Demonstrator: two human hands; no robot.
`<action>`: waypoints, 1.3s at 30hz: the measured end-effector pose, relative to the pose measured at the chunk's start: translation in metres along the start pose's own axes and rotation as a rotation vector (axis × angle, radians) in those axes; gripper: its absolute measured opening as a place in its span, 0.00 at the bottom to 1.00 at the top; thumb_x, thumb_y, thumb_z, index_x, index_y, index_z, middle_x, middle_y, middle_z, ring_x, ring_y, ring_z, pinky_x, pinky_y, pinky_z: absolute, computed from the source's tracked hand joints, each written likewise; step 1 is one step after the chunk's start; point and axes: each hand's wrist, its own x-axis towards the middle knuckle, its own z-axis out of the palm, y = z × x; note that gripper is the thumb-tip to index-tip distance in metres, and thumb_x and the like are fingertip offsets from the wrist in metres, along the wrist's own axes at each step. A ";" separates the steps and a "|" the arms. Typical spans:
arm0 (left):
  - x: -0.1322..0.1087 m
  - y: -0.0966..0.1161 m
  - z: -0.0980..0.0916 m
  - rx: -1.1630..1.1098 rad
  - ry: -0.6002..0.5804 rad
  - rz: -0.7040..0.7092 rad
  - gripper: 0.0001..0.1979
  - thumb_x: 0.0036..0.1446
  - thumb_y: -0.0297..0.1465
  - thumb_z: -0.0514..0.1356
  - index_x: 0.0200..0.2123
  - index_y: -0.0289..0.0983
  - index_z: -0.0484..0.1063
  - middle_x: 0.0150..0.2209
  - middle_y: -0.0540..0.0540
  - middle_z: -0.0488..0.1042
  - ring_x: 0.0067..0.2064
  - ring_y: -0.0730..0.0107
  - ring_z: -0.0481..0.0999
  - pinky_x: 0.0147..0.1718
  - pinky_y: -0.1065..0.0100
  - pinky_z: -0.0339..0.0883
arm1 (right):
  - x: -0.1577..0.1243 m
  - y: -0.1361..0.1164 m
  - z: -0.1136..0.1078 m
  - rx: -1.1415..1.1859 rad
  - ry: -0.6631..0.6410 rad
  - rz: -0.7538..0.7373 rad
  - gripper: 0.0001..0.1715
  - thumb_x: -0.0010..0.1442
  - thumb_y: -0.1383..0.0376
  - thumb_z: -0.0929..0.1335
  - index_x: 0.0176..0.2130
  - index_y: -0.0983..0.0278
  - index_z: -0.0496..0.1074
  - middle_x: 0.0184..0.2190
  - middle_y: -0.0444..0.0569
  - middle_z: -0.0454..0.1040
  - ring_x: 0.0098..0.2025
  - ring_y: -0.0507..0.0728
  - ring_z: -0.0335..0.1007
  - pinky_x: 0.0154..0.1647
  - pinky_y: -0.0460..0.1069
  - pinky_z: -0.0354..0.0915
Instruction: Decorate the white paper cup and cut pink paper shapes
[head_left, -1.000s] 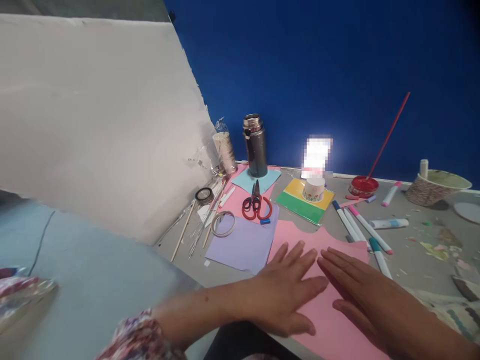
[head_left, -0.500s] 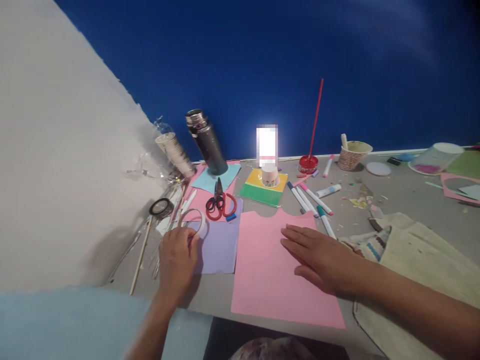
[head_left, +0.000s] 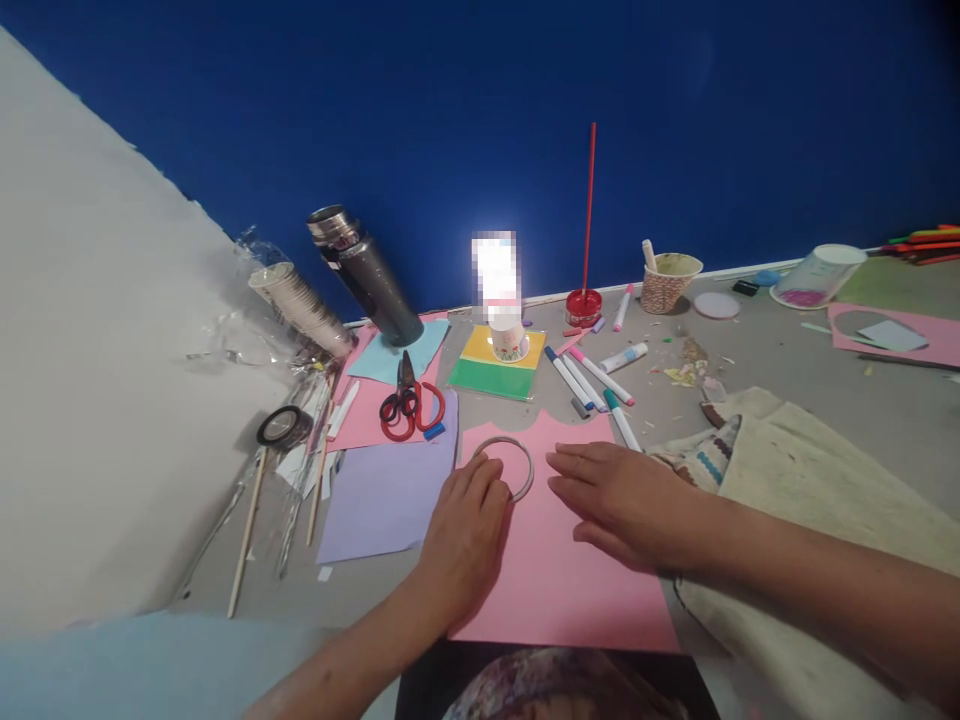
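A thin tape roll (head_left: 531, 472) is over the upper left part of a pink sheet of paper (head_left: 562, 600), with pink showing through its ring. Closed around the roll's near left side are the fingers of my left hand (head_left: 469, 525). My right hand (head_left: 630, 505) lies flat on the right side of the sheet, fingers stretched out. Curved cuts run along the sheet's top edge. To the left lies purple paper (head_left: 382, 505), with red-handled scissors (head_left: 405, 405) just above it.
Several markers (head_left: 592, 380) lie beyond the sheet. A dark flask (head_left: 367, 275), stacked paper cups (head_left: 300, 305) and a black tape roll (head_left: 283, 427) are on the left. At right are a beige cloth bag (head_left: 795, 480) and a patterned cup (head_left: 669, 285). A decorated cup (head_left: 510, 340) stands behind.
My left hand has carried the tape roll rightward, from above the purple paper to over the pink sheet. My right hand still rests on the sheet. The view has shifted slightly.
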 end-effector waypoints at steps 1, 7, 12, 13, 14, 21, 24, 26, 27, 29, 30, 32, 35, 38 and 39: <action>0.001 -0.002 0.000 0.000 -0.005 0.003 0.09 0.65 0.19 0.54 0.40 0.38 0.68 0.53 0.38 0.75 0.59 0.51 0.73 0.53 0.50 0.72 | 0.000 0.000 0.000 -0.002 0.004 0.001 0.26 0.65 0.60 0.72 0.58 0.71 0.74 0.65 0.68 0.70 0.68 0.73 0.65 0.67 0.66 0.64; 0.011 -0.007 -0.003 -0.007 0.028 -0.011 0.09 0.66 0.19 0.54 0.40 0.38 0.69 0.48 0.40 0.75 0.53 0.55 0.75 0.48 0.53 0.74 | 0.000 -0.002 -0.002 -0.002 0.016 0.001 0.24 0.65 0.60 0.72 0.56 0.70 0.75 0.63 0.69 0.72 0.68 0.73 0.66 0.65 0.66 0.64; 0.006 0.001 -0.009 -0.051 0.078 -0.068 0.08 0.65 0.20 0.56 0.40 0.39 0.69 0.50 0.38 0.72 0.55 0.53 0.72 0.52 0.50 0.73 | 0.000 0.000 -0.004 -0.005 0.009 0.007 0.22 0.65 0.60 0.72 0.55 0.68 0.76 0.64 0.67 0.72 0.67 0.72 0.66 0.65 0.66 0.65; 0.005 0.004 -0.010 -0.061 0.093 -0.094 0.07 0.64 0.20 0.57 0.40 0.39 0.69 0.50 0.38 0.71 0.55 0.53 0.72 0.52 0.51 0.73 | 0.000 0.001 -0.003 -0.005 0.010 0.006 0.22 0.65 0.61 0.72 0.56 0.68 0.76 0.64 0.66 0.72 0.67 0.72 0.67 0.66 0.65 0.65; 0.003 0.007 -0.011 -0.067 0.105 -0.124 0.07 0.65 0.21 0.57 0.41 0.38 0.70 0.51 0.38 0.71 0.55 0.53 0.71 0.51 0.51 0.74 | 0.000 0.001 -0.002 -0.005 0.014 0.003 0.22 0.65 0.61 0.72 0.56 0.67 0.76 0.64 0.65 0.72 0.67 0.71 0.67 0.66 0.65 0.64; -0.008 0.014 -0.007 -0.053 0.194 -0.299 0.08 0.66 0.22 0.59 0.42 0.39 0.76 0.45 0.40 0.72 0.46 0.58 0.72 0.43 0.56 0.74 | -0.004 0.009 0.008 -0.012 0.074 -0.021 0.21 0.64 0.64 0.71 0.56 0.66 0.76 0.64 0.64 0.72 0.67 0.72 0.68 0.65 0.66 0.66; -0.014 0.013 -0.007 -0.053 0.214 -0.311 0.08 0.66 0.22 0.59 0.44 0.39 0.75 0.44 0.41 0.74 0.45 0.60 0.73 0.42 0.57 0.73 | -0.005 0.011 0.011 -0.019 0.093 -0.020 0.20 0.65 0.64 0.69 0.55 0.64 0.77 0.64 0.61 0.73 0.66 0.71 0.69 0.65 0.66 0.68; -0.019 0.016 -0.008 -0.082 0.238 -0.311 0.10 0.66 0.23 0.59 0.47 0.39 0.74 0.44 0.41 0.74 0.46 0.60 0.74 0.43 0.57 0.73 | -0.006 0.013 0.013 -0.019 0.112 -0.023 0.20 0.66 0.63 0.69 0.56 0.63 0.77 0.64 0.59 0.74 0.65 0.71 0.70 0.64 0.65 0.68; -0.022 0.019 -0.009 -0.102 0.253 -0.313 0.11 0.66 0.23 0.59 0.50 0.39 0.73 0.46 0.40 0.74 0.47 0.59 0.75 0.46 0.56 0.73 | -0.007 0.014 0.013 -0.021 0.123 -0.025 0.20 0.66 0.63 0.68 0.56 0.62 0.77 0.65 0.59 0.73 0.65 0.70 0.71 0.64 0.65 0.69; -0.027 0.026 -0.009 -0.139 0.259 -0.307 0.15 0.66 0.23 0.59 0.54 0.39 0.72 0.51 0.38 0.75 0.53 0.57 0.75 0.52 0.54 0.72 | -0.008 0.015 0.015 -0.028 0.154 -0.031 0.20 0.66 0.63 0.68 0.57 0.62 0.76 0.65 0.59 0.73 0.64 0.70 0.72 0.63 0.65 0.70; -0.030 0.030 -0.010 -0.150 0.241 -0.293 0.17 0.65 0.24 0.59 0.56 0.40 0.71 0.54 0.37 0.74 0.56 0.56 0.74 0.54 0.53 0.71 | -0.008 0.015 0.016 -0.028 0.169 -0.037 0.21 0.66 0.63 0.68 0.57 0.61 0.76 0.65 0.58 0.73 0.63 0.70 0.72 0.62 0.65 0.71; -0.034 0.037 -0.011 -0.154 0.192 -0.260 0.18 0.66 0.25 0.59 0.58 0.40 0.70 0.58 0.36 0.74 0.61 0.54 0.72 0.60 0.49 0.68 | -0.010 0.017 0.017 -0.029 0.205 -0.055 0.20 0.66 0.64 0.69 0.57 0.61 0.76 0.64 0.57 0.74 0.62 0.68 0.73 0.61 0.64 0.72; -0.035 0.043 -0.014 -0.158 0.117 -0.257 0.16 0.66 0.26 0.57 0.56 0.39 0.71 0.58 0.37 0.76 0.63 0.53 0.71 0.66 0.42 0.57 | -0.012 0.019 0.018 -0.053 0.260 -0.089 0.20 0.68 0.65 0.68 0.58 0.60 0.75 0.64 0.55 0.75 0.62 0.66 0.74 0.60 0.62 0.73; -0.035 0.046 -0.016 -0.190 0.059 -0.297 0.14 0.68 0.27 0.56 0.54 0.38 0.73 0.58 0.40 0.77 0.65 0.57 0.71 0.72 0.42 0.39 | -0.012 0.023 0.018 -0.088 0.304 -0.129 0.22 0.69 0.63 0.67 0.61 0.59 0.73 0.63 0.52 0.76 0.61 0.65 0.75 0.59 0.60 0.73; -0.035 0.046 -0.016 -0.197 0.064 -0.306 0.13 0.68 0.27 0.56 0.54 0.38 0.73 0.58 0.41 0.78 0.65 0.59 0.70 0.73 0.44 0.33 | -0.012 0.025 0.019 -0.092 0.320 -0.142 0.22 0.70 0.63 0.67 0.62 0.59 0.73 0.63 0.52 0.76 0.60 0.64 0.76 0.59 0.59 0.72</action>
